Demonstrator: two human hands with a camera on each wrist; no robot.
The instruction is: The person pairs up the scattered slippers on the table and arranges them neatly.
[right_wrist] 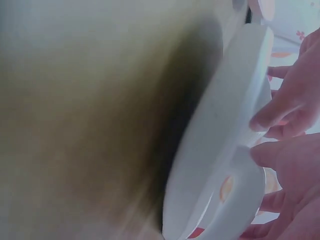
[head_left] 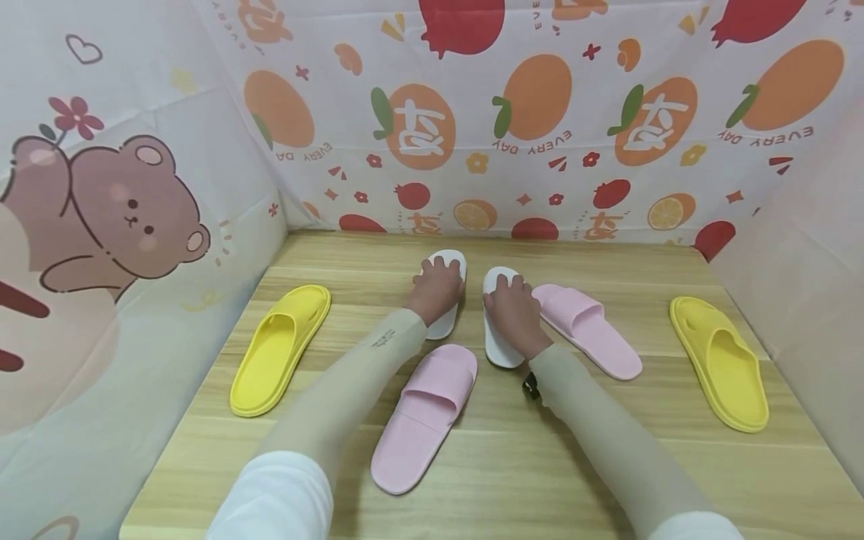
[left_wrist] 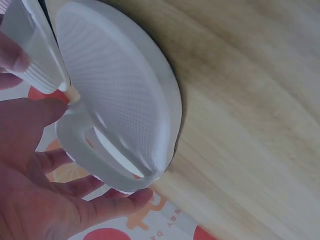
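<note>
Left hand point(head_left: 437, 289): grasping left white slipper point(head_left: 442, 327) | right hand point(head_left: 516, 313): grasping right white slipper point(head_left: 499, 351) | pink slippers point(head_left: 407, 441): near | yellow slippers point(head_left: 266, 367): outermost on worktop point(head_left: 499, 480)

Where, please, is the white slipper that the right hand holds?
In the head view, that white slipper is just right of centre, between the other white slipper and a pink slipper.

The left forearm point(head_left: 344, 382) and right forearm point(head_left: 597, 431) extend forward, converging toward the fingers point(left_wrist: 120, 206). The left hand point(head_left: 437, 287) and right hand point(head_left: 514, 313), backs upward, each grip with fingers bent, thumb point(left_wrist: 42, 110) opposing them. Each wrist point(head_left: 415, 313) lies behind its fingers.
</note>
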